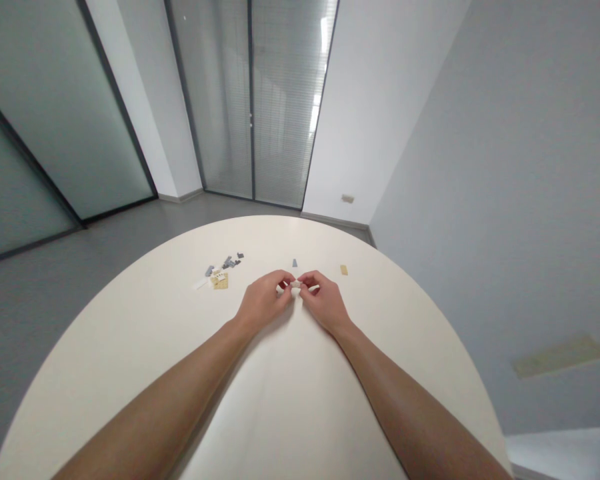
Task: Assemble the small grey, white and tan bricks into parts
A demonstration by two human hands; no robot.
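Observation:
My left hand and my right hand meet over the middle of the table, fingertips pinched together. Between them they hold a small white building brick piece; the fingers cover part of it, so its exact shape is hard to make out. Just beyond the fingertips lies a small grey-blue piece. A flat tan piece rests to the right of my right hand. To the left of my left hand is a loose group of pieces: a tan plate, a white strip and several dark grey pieces.
The round white table fills the lower view, its curved edge running around the far side. Behind it stand glass partitions with dark frames. A grey wall rises on the right.

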